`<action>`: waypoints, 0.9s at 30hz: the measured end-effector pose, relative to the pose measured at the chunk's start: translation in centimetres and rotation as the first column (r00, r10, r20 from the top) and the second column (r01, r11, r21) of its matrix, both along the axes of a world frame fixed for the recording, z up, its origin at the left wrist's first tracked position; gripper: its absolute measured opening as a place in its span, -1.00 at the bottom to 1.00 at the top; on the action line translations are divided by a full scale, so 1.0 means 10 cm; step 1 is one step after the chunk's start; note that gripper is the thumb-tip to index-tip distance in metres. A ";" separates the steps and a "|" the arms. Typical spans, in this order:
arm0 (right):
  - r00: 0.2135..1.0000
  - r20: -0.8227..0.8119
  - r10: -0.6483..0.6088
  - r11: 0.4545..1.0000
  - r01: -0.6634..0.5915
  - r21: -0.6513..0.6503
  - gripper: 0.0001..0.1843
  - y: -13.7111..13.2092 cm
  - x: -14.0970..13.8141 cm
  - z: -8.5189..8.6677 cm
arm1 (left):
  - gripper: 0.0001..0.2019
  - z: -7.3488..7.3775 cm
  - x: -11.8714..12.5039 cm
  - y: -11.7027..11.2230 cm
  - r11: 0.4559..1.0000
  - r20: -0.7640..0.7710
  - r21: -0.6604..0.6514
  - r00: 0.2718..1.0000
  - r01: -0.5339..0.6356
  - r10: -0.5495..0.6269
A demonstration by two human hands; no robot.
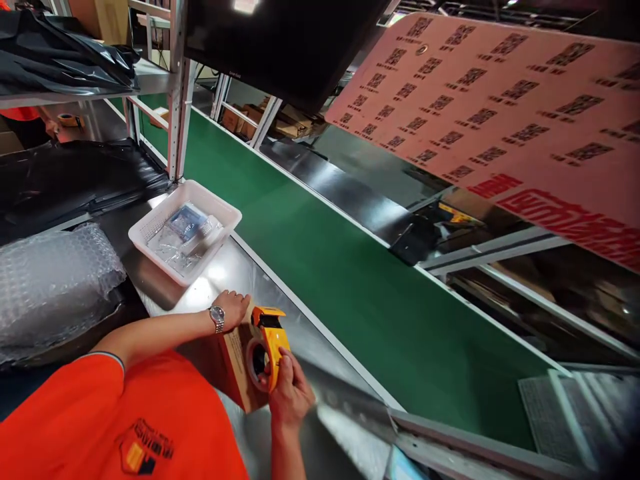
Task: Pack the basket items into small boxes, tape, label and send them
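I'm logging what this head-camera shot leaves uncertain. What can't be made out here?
- Cardboard box: its top is hidden by the tape dispenser, the left hand and the right hand.
- White basket: the clear-wrapped packets inside are too small to identify.
- Pink printed board: cut off by the right edge, print too small to read.
- Co-worker's hand, top left: mostly hidden behind the shelf.

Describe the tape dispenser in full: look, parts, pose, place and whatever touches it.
The tape dispenser is a handheld gun with a yellow-orange body, a black front end and a roll of pale tape mounted on its side. It stands tilted against the top edge of a small brown cardboard box on the shiny metal worktable, beside the green conveyor belt. The right hand grips its handle; the left hand rests on the box.
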State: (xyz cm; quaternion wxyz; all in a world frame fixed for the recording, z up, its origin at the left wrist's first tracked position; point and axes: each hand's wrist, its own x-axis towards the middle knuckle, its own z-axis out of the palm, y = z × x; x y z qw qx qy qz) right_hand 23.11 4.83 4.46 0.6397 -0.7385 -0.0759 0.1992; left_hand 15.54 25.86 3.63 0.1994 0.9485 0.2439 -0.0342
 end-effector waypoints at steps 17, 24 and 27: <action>0.997 -0.065 0.044 0.984 -0.032 0.178 -0.07 -0.22 0.14 -0.37 | -0.61 0.30 -0.07 0.02 0.450 0.092 -0.844 0.750 -0.290 0.655; 0.987 0.091 0.130 0.985 -0.139 0.101 -0.09 -0.30 0.04 -0.28 | -0.57 0.49 0.03 -0.14 0.138 -0.135 -0.956 0.809 -0.257 0.572; 0.967 0.151 0.208 0.978 -0.210 -0.002 -0.01 -0.28 0.08 -0.18 | -0.58 0.47 0.01 -0.12 0.151 -0.135 -0.947 0.776 -0.285 0.616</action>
